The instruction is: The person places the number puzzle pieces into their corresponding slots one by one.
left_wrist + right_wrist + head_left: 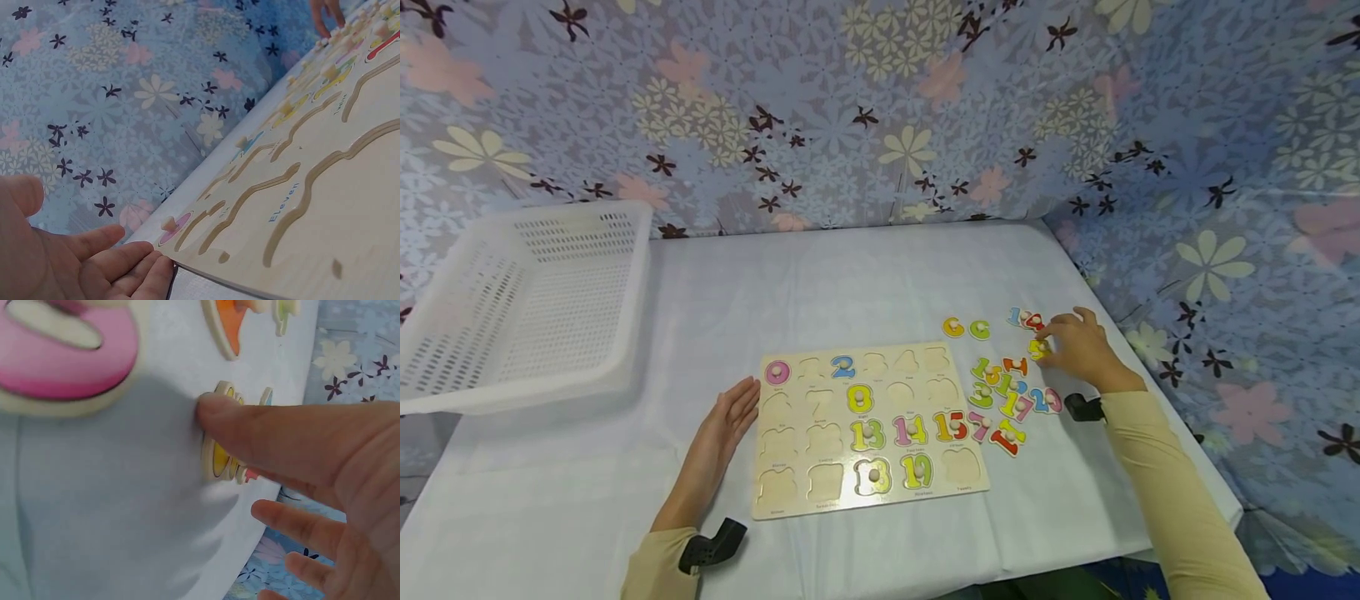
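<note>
Right of the board point(842, 417), our right hand point(1088, 354) pinches a yellow piece point(1037, 349). Our outstretched left hand point(718, 429) touches the board's left edge.

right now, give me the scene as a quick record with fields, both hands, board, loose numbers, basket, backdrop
left hand: fingertips at the left edge of the board
right hand: pinches a yellow number; which one is unclear
board: eight numbers in their slots, including the pink zero
loose numbers: mostly bunched to the right of the board
basket: white plastic, on the left of the table
backdrop: flowered curtain
</note>
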Tool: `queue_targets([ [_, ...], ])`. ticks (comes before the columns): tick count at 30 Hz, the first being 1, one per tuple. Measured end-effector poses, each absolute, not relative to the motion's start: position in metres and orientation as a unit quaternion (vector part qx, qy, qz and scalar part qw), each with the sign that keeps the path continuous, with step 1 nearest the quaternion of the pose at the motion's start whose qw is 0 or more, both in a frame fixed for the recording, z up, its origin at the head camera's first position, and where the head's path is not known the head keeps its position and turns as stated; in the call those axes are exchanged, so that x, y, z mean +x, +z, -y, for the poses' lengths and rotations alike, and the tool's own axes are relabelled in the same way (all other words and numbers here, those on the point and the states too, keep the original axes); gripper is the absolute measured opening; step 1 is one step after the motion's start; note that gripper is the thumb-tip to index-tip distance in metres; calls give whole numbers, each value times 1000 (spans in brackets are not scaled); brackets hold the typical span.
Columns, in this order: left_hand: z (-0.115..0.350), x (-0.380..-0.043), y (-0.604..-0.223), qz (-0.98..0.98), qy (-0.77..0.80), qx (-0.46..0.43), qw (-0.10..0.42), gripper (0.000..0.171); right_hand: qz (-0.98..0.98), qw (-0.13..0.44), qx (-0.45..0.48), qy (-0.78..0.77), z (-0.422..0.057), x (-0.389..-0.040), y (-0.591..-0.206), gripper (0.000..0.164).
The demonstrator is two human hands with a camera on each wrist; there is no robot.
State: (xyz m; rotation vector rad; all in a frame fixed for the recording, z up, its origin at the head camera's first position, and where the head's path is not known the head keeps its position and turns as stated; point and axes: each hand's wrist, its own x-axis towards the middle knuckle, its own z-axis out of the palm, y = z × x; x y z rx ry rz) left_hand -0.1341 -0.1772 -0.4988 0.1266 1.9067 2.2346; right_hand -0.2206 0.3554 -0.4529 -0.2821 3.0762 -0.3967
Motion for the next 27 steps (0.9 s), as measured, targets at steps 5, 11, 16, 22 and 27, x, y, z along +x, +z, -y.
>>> queue_targets([
  [5,177,-133,-499,-652,750,48,98,64,-984,-1,-112,-138,-341,-222,-447,39],
  [11,177,-133,-499,-661,743,45,94,64,-971,-9,-185,-152,-289,-226,-443,39],
  [16,177,-133,-497,-654,748,49,101,65,-955,-3,-250,-161,-247,-227,-449,37],
  [22,176,-135,-495,-644,757,44,105,65,-949,9,-268,-164,-226,-231,-451,37],
  [27,178,-134,-495,-652,749,48,102,65,-952,23,-256,-165,-221,-235,-452,38],
])
